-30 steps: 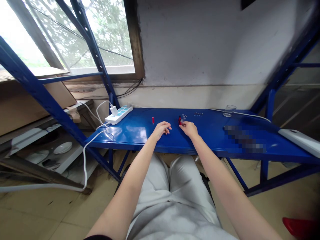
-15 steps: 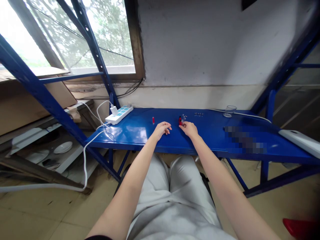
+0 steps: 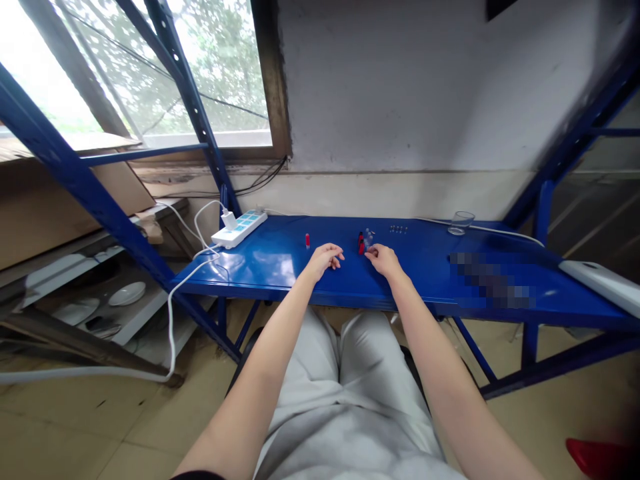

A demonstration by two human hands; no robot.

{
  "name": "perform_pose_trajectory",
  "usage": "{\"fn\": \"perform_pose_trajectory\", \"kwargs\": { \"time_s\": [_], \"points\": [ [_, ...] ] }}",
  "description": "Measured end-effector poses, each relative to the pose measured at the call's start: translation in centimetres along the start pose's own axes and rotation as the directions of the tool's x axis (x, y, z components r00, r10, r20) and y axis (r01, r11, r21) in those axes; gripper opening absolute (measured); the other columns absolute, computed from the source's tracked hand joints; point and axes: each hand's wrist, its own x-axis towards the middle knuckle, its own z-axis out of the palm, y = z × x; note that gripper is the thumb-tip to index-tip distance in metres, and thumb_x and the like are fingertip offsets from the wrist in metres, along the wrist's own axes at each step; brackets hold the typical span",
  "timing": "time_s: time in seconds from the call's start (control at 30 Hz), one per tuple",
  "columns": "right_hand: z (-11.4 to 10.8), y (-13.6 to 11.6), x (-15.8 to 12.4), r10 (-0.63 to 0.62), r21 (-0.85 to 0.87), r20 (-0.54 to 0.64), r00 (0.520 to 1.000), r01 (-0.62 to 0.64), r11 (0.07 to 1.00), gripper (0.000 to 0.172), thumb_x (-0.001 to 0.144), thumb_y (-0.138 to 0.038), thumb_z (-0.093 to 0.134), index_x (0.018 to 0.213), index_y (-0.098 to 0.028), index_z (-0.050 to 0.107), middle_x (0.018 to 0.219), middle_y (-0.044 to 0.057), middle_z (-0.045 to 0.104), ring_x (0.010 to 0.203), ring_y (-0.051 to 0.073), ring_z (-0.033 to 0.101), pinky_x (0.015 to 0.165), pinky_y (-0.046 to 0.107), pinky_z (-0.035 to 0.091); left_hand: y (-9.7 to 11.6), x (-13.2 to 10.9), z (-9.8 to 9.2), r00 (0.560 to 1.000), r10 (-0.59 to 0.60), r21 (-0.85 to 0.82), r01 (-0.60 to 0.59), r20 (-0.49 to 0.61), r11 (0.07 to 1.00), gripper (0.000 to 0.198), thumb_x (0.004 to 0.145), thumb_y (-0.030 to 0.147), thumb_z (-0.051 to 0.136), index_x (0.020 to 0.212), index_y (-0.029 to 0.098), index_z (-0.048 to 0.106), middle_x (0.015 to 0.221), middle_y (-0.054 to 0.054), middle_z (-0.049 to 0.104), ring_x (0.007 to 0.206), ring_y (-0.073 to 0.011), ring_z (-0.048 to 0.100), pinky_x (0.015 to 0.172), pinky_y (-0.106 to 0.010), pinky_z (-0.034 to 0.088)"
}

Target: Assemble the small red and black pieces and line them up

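Above the blue table [image 3: 260, 267], my left hand [image 3: 326, 260] hovers with loosely bent fingers apart and nothing visible in them. My right hand [image 3: 384, 259] is close to the tabletop, thumb and forefinger pinched together; what is between them is too small to make out. Just left of its fingertips stand small red pieces [image 3: 361, 247] with dark parts. Small clear pieces [image 3: 369, 236] are grouped right behind them. A small tube with a red top and pale base [image 3: 307, 241] stands upright, apart from my left hand.
Several tiny pieces [image 3: 399, 229] lie in a row farther back. A drinking glass [image 3: 461, 224] stands at the back right, near a white cable. A white power strip [image 3: 239, 229] sits at the left end. A pixelated dark object [image 3: 493, 280] and a white object [image 3: 600, 280] lie right.
My right hand has shifted slightly to the right, away from the red pieces, which show more fully. My left hand has stayed in place.
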Motion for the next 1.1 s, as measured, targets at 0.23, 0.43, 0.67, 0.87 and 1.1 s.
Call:
{"fn": "perform_pose_trajectory", "kwargs": {
  "time_s": [0.23,0.43,0.67,0.87,1.1],
  "points": [
    [-0.1,0.2,0.1,0.057,-0.020,-0.023,0.998,-0.058,0.998,0.021,0.077,-0.032,0.056,0.086,-0.016,0.066,0.082,0.008,0.067,0.075,0.018,0.060,0.062,0.025,0.042,0.0,0.0,0.0,1.000,-0.001,0.013,0.001,-0.003,1.000,0.010,0.072,0.022,0.058,0.074,0.013,0.054,0.067,-0.004,0.061,0.045,-0.0074,0.053,0.043,-0.020,0.036],
    [-0.4,-0.2,0.0,0.131,-0.104,-0.037,0.991,-0.134,0.985,0.026,0.076,-0.042,0.056,0.080,-0.020,0.070,0.079,0.008,0.068,0.077,0.021,0.062,0.060,0.026,0.041,-0.2,0.1,-0.1,1.000,0.004,0.009,-0.004,0.003,1.000,0.012,0.071,0.023,0.058,0.075,0.013,0.054,0.068,-0.003,0.061,0.045,-0.0072,0.053,0.043,-0.019,0.036],
    [-0.5,-0.7,0.2,0.169,-0.185,-0.038,0.985,-0.173,0.967,0.031,0.078,-0.048,0.052,0.080,-0.023,0.071,0.080,0.008,0.068,0.077,0.022,0.062,0.057,0.026,0.041,0.0,0.0,0.0,1.000,0.003,0.011,-0.004,0.004,1.000,0.011,0.071,0.023,0.058,0.074,0.013,0.054,0.068,-0.003,0.061,0.045,-0.0074,0.053,0.043,-0.019,0.036],
    [-0.5,-0.6,0.2,0.168,-0.187,-0.042,0.985,-0.173,0.967,0.033,0.076,-0.048,0.054,0.086,-0.022,0.071,0.083,0.009,0.068,0.077,0.021,0.062,0.055,0.025,0.041,0.0,-0.1,0.0,0.992,0.089,0.036,-0.086,-0.094,0.996,0.010,0.072,0.023,0.056,0.073,0.014,0.052,0.063,-0.002,0.059,0.042,-0.0071,0.051,0.041,-0.019,0.034],
    [-0.6,-0.7,-0.1,0.135,-0.171,-0.049,0.990,-0.142,0.975,0.032,0.076,-0.045,0.053,0.089,-0.021,0.070,0.085,0.009,0.068,0.076,0.021,0.062,0.054,0.025,0.041,0.6,-0.2,-1.1,0.638,0.248,0.014,-0.348,-0.729,0.937,0.026,0.079,0.026,0.047,0.103,0.022,0.040,0.094,-0.001,0.053,0.043,-0.0015,0.049,0.037,-0.016,0.030]
  ]
}}
